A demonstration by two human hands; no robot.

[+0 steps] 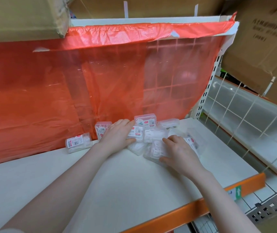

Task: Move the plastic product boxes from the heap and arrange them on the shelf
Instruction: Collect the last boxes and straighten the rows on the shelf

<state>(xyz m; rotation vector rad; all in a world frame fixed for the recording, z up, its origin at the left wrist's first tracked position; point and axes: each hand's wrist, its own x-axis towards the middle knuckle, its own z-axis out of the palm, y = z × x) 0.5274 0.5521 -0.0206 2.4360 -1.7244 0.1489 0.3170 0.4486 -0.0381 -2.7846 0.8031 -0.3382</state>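
Note:
A heap of clear plastic product boxes (154, 135) with white contents and red-and-white labels lies at the back right of the white shelf (117, 179). My left hand (117, 133) lies over a labelled box (137, 132) in the heap, thumb at its near edge and fingers over its top. My right hand (179, 152) grips a clear box (156, 150) at the heap's front, thumb under its near side. Two boxes stand apart to the left: one (78, 142) on its side and one (100, 129) upright against the red sheet.
A red plastic sheet (67, 84) hangs across the back of the shelf. Cardboard cartons (260, 44) sit above and to the right. The shelf has an orange front lip (193, 209), and a perforated white upright (206, 91) bounds it on the right.

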